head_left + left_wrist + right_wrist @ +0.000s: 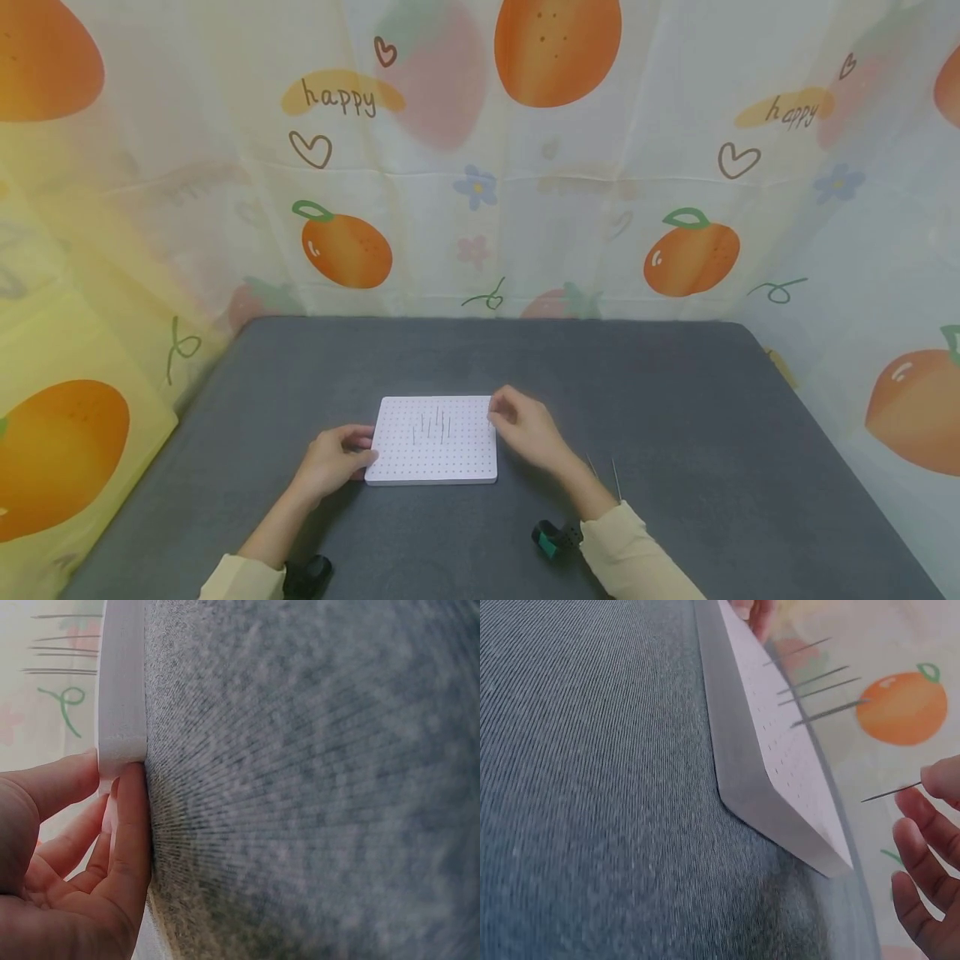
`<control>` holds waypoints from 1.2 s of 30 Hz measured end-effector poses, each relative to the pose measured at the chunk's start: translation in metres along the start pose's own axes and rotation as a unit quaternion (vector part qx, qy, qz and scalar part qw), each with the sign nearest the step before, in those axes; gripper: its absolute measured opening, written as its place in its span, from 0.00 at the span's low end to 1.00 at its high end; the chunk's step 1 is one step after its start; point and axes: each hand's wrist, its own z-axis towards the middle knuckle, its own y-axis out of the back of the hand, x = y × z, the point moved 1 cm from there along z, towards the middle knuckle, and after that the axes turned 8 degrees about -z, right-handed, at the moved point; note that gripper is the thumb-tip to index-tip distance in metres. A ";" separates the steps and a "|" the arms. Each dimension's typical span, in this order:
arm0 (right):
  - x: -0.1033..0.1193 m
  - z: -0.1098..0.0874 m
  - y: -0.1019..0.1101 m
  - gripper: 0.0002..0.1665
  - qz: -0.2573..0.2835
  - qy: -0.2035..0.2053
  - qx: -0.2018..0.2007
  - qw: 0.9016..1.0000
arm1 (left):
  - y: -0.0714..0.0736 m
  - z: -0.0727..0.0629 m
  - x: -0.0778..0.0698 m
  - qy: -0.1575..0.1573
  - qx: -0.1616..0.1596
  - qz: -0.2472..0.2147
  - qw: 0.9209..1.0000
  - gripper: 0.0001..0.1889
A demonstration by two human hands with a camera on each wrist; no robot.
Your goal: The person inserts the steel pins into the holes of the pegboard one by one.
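Observation:
A white perforated board (431, 471) lies flat on the table, with rows of small holes. Several thin metal pins (442, 425) stand upright in its middle and toward the back. My left hand (332, 460) grips the board's left edge, thumb at the top corner and fingers against the side, as the left wrist view shows. Over the board's right edge, my right hand (527, 427) pinches a thin needle-like pin (889, 793) between thumb and index finger, its tip pointing toward the board without touching it. The other fingers of that hand are loosely bent.
A dark grey cloth covers the table (675, 400). Two thin dark rods (617, 479) show beside my right forearm. Black wrist devices (555, 537) sit under both forearms. A fruit-printed curtain (480, 233) hangs behind the table and at its sides.

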 end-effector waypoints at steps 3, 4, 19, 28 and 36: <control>0.002 0.002 -0.003 0.04 -0.002 0.006 0.003 1.000 | 0.000 -0.001 -0.001 -0.004 -0.001 0.001 1.000 0.21; 0.003 0.003 -0.004 0.04 -0.003 0.009 0.002 1.000 | 0.000 -0.001 -0.001 -0.005 -0.002 0.001 1.000 0.21; 0.013 0.011 -0.021 0.03 -0.025 0.036 0.005 0.999 | 0.000 -0.001 0.000 -0.007 -0.003 -0.001 1.000 0.21; 0.019 0.015 -0.029 0.03 -0.040 0.040 0.013 0.998 | 0.001 -0.001 0.001 -0.003 -0.003 -0.003 1.000 0.21; 0.021 0.018 -0.034 0.03 -0.057 0.036 0.017 0.998 | 0.001 -0.001 0.001 0.001 -0.003 -0.002 1.000 0.22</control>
